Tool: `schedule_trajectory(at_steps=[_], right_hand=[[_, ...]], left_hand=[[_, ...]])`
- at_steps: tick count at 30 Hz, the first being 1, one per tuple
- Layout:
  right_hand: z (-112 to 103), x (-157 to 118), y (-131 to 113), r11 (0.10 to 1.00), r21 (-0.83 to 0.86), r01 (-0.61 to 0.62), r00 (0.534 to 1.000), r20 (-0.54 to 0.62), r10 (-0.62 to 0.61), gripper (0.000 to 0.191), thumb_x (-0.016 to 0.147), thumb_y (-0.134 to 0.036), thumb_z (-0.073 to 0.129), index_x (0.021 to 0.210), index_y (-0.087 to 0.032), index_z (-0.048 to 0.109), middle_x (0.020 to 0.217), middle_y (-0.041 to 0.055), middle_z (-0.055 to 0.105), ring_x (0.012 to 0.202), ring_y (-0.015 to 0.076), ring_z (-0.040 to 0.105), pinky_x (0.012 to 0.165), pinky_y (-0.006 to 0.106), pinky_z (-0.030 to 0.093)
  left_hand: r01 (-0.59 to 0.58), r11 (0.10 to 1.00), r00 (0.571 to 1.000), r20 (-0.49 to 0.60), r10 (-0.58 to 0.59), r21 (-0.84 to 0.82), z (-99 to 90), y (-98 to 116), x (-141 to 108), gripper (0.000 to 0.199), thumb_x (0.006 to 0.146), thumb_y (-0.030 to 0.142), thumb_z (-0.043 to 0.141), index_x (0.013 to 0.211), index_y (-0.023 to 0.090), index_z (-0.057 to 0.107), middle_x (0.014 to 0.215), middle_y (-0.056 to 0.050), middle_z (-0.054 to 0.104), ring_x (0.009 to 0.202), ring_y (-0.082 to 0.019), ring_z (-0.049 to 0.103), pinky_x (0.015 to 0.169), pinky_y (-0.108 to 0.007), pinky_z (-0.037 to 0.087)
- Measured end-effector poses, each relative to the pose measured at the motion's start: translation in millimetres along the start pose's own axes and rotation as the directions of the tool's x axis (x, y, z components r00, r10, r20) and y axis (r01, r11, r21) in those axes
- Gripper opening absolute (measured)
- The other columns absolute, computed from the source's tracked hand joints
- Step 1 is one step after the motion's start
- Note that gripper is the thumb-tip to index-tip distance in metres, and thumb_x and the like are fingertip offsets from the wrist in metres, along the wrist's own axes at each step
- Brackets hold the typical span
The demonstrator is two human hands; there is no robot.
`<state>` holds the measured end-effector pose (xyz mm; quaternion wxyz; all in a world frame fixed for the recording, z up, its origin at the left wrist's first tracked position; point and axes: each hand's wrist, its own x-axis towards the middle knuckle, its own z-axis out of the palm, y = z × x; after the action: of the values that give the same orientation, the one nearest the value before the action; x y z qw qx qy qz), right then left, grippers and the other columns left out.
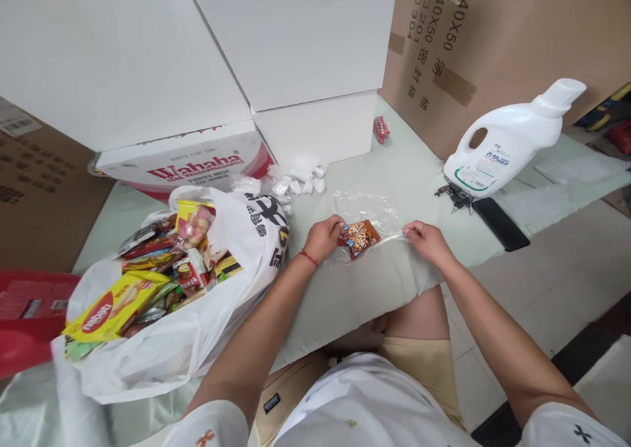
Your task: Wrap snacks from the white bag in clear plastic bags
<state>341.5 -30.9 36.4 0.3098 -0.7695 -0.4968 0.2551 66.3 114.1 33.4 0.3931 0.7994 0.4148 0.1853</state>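
Observation:
A small brown cookie packet [362, 238] lies in front of me on the pale table cover. My left hand [323, 238] is closed at the packet's left edge, thumb and fingers pinching it. Around and behind the packet spreads a clear plastic bag [382, 209]; whether the packet is inside or on top of it, I cannot tell. My right hand [426, 240] pinches the right edge of this clear bag. To my left stands a large white shopping bag [236, 250] full of snacks, with a yellow snack pack [116, 305] on top.
White boxes [315, 33] and a Wahaha carton [192, 161] line the back. Small wrapped white packets [300, 183] sit before them, with a red packet [381, 130] farther right. A white detergent bottle [507, 144], keys [456, 198] and a black phone [501, 224] are at right.

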Motion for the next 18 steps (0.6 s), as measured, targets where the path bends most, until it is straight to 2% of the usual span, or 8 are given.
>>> schedule_trajectory(at_steps=[3, 6, 8, 10, 13, 14, 16, 18], right_hand=[[-2.8, 13.4, -7.6, 0.999, -0.032, 0.017, 0.999, 0.027, -0.016, 0.025, 0.087, -0.039, 0.052, 0.087, -0.021, 0.069, 0.07, 0.0004, 0.064, 0.066, 0.0163, 0.054, 0.065, 0.028, 0.038], [-5.5, 21.4, -12.7, 0.999, -0.025, 0.04, 0.999, 0.036, -0.039, 0.026, 0.087, -0.041, 0.053, 0.087, -0.021, 0.069, 0.072, 0.0008, 0.065, 0.067, 0.0165, 0.055, 0.066, 0.028, 0.039], [-7.3, 23.5, -12.9, 0.999, -0.019, 0.035, 0.998, 0.044, -0.034, 0.026, 0.087, -0.041, 0.052, 0.087, -0.021, 0.069, 0.071, 0.0004, 0.065, 0.066, 0.0164, 0.055, 0.065, 0.028, 0.039], [-9.2, 24.0, -11.1, 1.0, -0.011, 0.022, 0.998, 0.053, -0.021, 0.027, 0.087, -0.042, 0.053, 0.086, -0.021, 0.07, 0.07, 0.0002, 0.064, 0.066, 0.0162, 0.055, 0.065, 0.028, 0.039], [-12.0, 24.8, -6.2, 1.0, -0.008, 0.003, 0.998, 0.057, -0.002, 0.027, 0.086, -0.043, 0.054, 0.086, -0.021, 0.07, 0.074, 0.0009, 0.067, 0.067, 0.0162, 0.056, 0.066, 0.029, 0.04], [-12.8, 25.7, -4.6, 1.0, -0.014, -0.009, 0.998, 0.055, 0.01, 0.026, 0.086, -0.043, 0.055, 0.087, -0.021, 0.07, 0.077, 0.0014, 0.068, 0.067, 0.0164, 0.056, 0.066, 0.029, 0.04], [-14.2, 28.8, -2.7, 0.998, -0.048, -0.03, 0.998, 0.06, 0.033, 0.024, 0.086, -0.04, 0.055, 0.086, -0.021, 0.07, 0.08, 0.0025, 0.07, 0.068, 0.0171, 0.057, 0.068, 0.03, 0.041], [-14.8, 32.4, -5.8, 0.99, -0.143, 0.007, 0.999, 0.037, -0.001, 0.02, 0.086, -0.034, 0.055, 0.084, -0.021, 0.07, 0.082, 0.0051, 0.071, 0.074, 0.0198, 0.058, 0.074, 0.033, 0.043]], left_hand=[[-0.134, 0.976, 0.991, 0.003, 0.136, 0.169, -10.4, 19.4, -4.8, 0.03, 0.098, 0.043, 0.046, 0.1, 0.021, 0.067, 0.09, -0.005, 0.073, 0.085, -0.021, 0.067, 0.082, -0.034, 0.049], [-0.37, 0.86, 0.928, 0.095, 0.361, 0.351, -17.5, 37.5, -31.2, 0.038, 0.093, 0.054, 0.054, 0.111, 0.024, 0.069, 0.118, -0.01, 0.069, 0.109, -0.028, 0.06, 0.1, -0.044, 0.042], [-0.453, 0.796, 0.891, 0.178, 0.417, 0.4, -15.5, 40.9, -53.3, 0.057, 0.083, 0.064, 0.064, 0.125, 0.026, 0.065, 0.13, -0.012, 0.064, 0.118, -0.032, 0.055, 0.108, -0.051, 0.036], [-0.447, 0.773, 0.895, 0.204, 0.398, 0.451, -10.5, 36.1, -71.1, 0.059, 0.08, 0.06, 0.071, 0.128, 0.027, 0.064, 0.131, -0.013, 0.064, 0.123, -0.034, 0.053, 0.112, -0.055, 0.031], [-0.385, 0.795, 0.921, 0.144, 0.362, 0.469, -6.0, 20.8, -80.1, 0.02, 0.092, 0.038, 0.062, 0.107, 0.03, 0.071, 0.117, -0.008, 0.071, 0.122, -0.029, 0.056, 0.116, -0.054, 0.029], [-0.37, 0.818, 0.926, 0.105, 0.363, 0.44, -6.2, 15.5, -78.2, 0.017, 0.095, 0.032, 0.056, 0.102, 0.029, 0.071, 0.113, -0.006, 0.072, 0.122, -0.027, 0.057, 0.116, -0.053, 0.03], [-0.346, 0.872, 0.933, 0.027, 0.36, 0.346, -7.7, 6.9, -69.7, 0.022, 0.099, 0.03, 0.048, 0.101, 0.027, 0.069, 0.115, -0.006, 0.072, 0.124, -0.024, 0.058, 0.114, -0.048, 0.034], [-0.302, 0.92, 0.948, -0.022, 0.317, 0.248, -8.6, 2.1, -59.2, 0.026, 0.101, 0.033, 0.042, 0.104, 0.024, 0.066, 0.117, -0.007, 0.072, 0.118, -0.022, 0.062, 0.107, -0.043, 0.042]])
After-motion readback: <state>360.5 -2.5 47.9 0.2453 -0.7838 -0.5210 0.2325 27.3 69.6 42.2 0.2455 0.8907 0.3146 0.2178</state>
